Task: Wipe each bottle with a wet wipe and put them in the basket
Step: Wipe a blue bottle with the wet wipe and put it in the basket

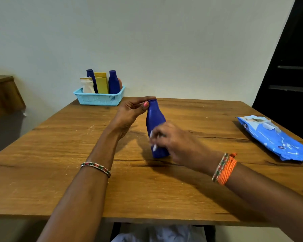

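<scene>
One blue bottle (155, 119) is stood upright mid-table (59, 137), its cap pinched by the left hand (131, 110). A wet wipe (153, 140) is pressed against it by the curled right hand (171, 142). Five bottles are held in the basket (98, 98) at eleven o'clock.

Left hand (129, 110): bare forearm, no sleeve; thumbnail painted pink; one thin beaded bangle (95, 168) at the forearm, in red, green and white.
Right hand (175, 142): bare forearm; matching beaded bangle (219, 166) at the wrist, beside a thick orange twisted-thread band (228, 169) with a knotted end.
</scene>
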